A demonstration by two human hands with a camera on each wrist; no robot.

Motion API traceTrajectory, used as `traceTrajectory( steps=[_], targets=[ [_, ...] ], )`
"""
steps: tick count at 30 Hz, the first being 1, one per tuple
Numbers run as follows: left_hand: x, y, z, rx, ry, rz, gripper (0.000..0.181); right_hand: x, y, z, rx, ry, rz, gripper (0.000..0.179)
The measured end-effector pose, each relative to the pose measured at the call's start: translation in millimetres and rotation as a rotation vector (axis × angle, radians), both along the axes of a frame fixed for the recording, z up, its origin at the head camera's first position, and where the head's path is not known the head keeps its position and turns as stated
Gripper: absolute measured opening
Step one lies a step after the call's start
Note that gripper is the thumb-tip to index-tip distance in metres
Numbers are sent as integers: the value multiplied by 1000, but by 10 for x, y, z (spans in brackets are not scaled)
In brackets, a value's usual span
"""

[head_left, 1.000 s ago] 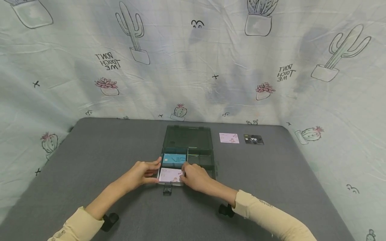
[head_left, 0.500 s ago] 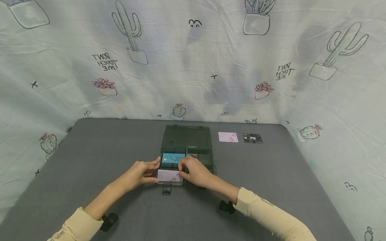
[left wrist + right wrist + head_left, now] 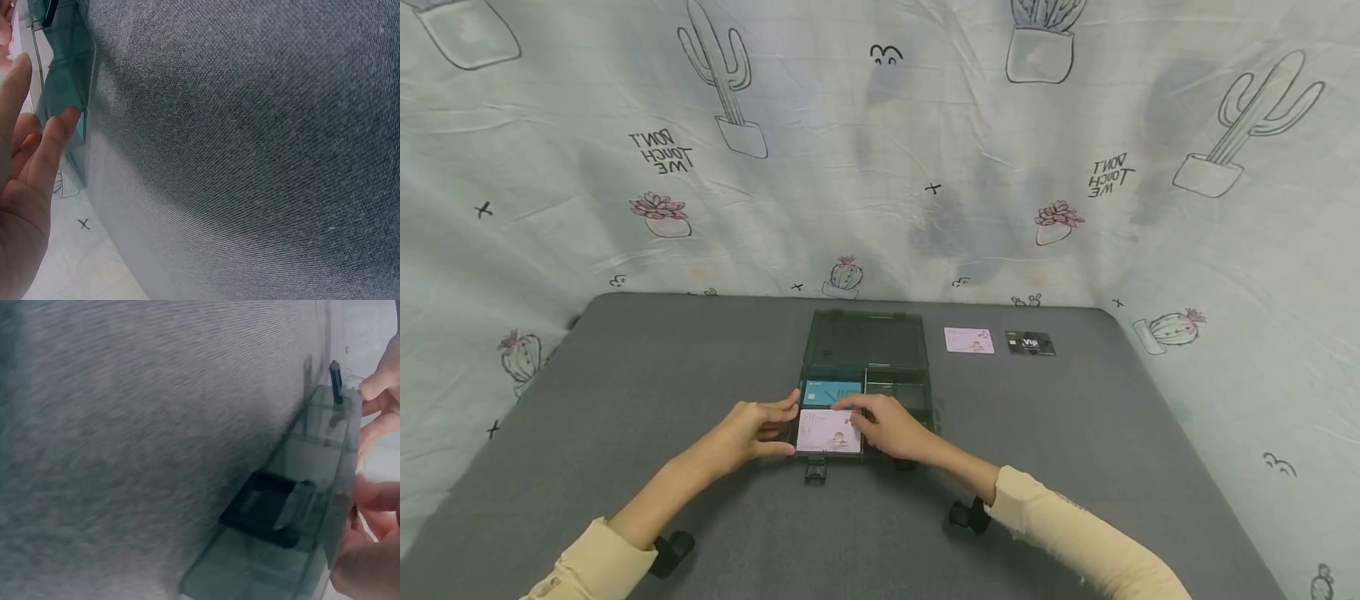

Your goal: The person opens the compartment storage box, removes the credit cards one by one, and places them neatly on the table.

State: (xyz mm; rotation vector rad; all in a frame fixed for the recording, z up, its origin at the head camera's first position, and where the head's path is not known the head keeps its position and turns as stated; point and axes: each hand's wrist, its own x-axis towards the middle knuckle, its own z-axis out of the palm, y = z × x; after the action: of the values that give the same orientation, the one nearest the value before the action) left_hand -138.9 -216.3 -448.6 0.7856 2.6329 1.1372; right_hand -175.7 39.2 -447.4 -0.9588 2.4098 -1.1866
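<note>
A dark green see-through plastic box (image 3: 865, 343) lies with its lid folded back. My left hand (image 3: 758, 429) rests against the box's left side, thumb toward the front and fingers farther back. In the left wrist view the fingers (image 3: 49, 153) reach along the green wall. My right hand (image 3: 883, 425) holds a pink card (image 3: 826, 431) by its far right corner, over the front left compartment. The index finger lies along the card's far edge and the thumb is on its top. A blue card (image 3: 829, 392) lies in the back left compartment. The right hand hides part of the right compartments.
To the right of the lid, another pink card (image 3: 969, 340) and a black Vip card (image 3: 1030, 342) lie flat on the grey table (image 3: 715, 358). Latches stick out at the box's front, one plain at the left (image 3: 816, 469). A cactus-print cloth (image 3: 880, 150) hangs behind.
The pink card has gone from slanting at the compartment's front to lying flatter, its far edge farther back. My right index finger has stretched out to the left. The left hand stays put.
</note>
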Motion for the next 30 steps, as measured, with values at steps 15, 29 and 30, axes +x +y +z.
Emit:
traceTrajectory(
  steps=[15, 29, 30],
  targets=[
    [3, -3, 2, 10, 14, -8, 58, 19, 116, 5, -190, -352, -6, 31],
    [9, 19, 47, 7, 21, -11, 59, 90, 151, 36, -237, -349, 13, 57],
    [10, 19, 45, 9, 17, -9, 58, 93, 153, 45, -224, -342, 6, 56]
  ],
)
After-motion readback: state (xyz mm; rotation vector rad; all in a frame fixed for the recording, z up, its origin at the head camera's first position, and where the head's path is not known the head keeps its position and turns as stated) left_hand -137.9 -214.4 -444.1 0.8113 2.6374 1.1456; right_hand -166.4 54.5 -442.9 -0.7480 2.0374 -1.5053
